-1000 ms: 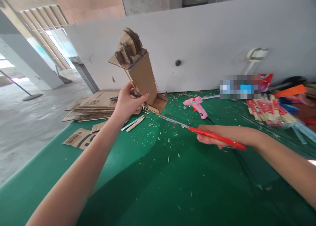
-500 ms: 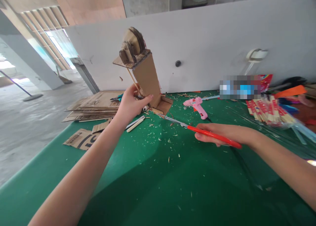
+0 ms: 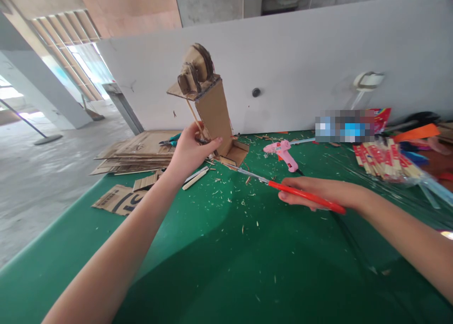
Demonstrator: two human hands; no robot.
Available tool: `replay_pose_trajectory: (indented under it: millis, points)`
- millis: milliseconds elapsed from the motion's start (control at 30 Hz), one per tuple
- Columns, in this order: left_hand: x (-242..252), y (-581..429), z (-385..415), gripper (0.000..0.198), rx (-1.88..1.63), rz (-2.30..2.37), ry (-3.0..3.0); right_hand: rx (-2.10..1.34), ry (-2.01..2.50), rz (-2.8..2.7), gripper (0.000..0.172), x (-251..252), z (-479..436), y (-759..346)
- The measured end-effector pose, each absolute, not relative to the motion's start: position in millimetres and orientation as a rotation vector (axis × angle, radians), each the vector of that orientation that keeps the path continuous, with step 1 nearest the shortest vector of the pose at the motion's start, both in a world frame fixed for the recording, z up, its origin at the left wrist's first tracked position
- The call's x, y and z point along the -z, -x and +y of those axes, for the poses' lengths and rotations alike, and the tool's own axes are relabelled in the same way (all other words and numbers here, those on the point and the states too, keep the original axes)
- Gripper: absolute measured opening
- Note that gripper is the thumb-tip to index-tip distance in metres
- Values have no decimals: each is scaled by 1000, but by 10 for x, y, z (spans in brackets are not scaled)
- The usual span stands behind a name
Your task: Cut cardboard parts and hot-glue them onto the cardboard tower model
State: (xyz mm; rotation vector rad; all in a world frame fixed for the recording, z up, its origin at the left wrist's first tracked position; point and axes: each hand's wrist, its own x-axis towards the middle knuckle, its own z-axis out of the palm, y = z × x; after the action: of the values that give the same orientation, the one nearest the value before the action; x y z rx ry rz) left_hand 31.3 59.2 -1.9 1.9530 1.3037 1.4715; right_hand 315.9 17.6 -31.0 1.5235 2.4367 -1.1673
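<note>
My left hand (image 3: pixel 194 147) is closed around the lower part of a cardboard model (image 3: pixel 214 114), holding it tilted above the table. The model has a tall box body, rounded layered pieces on top, a thin wooden stick along its left side and a small open tray at its foot. My right hand (image 3: pixel 300 191) grips red-handled scissors (image 3: pixel 304 195). Their metal blades point left and reach the lower edge of the model's foot; whether they are cutting into it I cannot make out.
A pink glue gun (image 3: pixel 283 153) lies on the green table (image 3: pixel 198 267) among scattered scraps. Stacked cardboard sheets (image 3: pixel 138 147), teal-handled pliers (image 3: pixel 171 140), a printed cardboard piece (image 3: pixel 115 200) and a utility knife (image 3: pixel 196 177) are at the left. Bagged sticks (image 3: pixel 384 161) lie right.
The cardboard model and my left hand have shifted slightly right and down in view. My right hand and the scissors stay almost in place.
</note>
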Motion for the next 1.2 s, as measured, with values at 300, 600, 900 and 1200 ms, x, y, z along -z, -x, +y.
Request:
replay_pose_trajectory:
  millis: [300,600,900,1200]
  points:
    - [11,-339,550,34,-1458,1258,-1966,1208,-1552,2404,48,292,169,-3125]
    - [41,-325,553,33,-1462,1262,-2024,1231,-1549,2385,53,458,268,-3183]
    - [41,-330,567,36,-1462,1266,-1969,1353,-1563,2377,50,629,353,-3246]
    - [43,-330,571,35,-1472,1229,-1970,1316,-1638,2375,42,585,319,-3186]
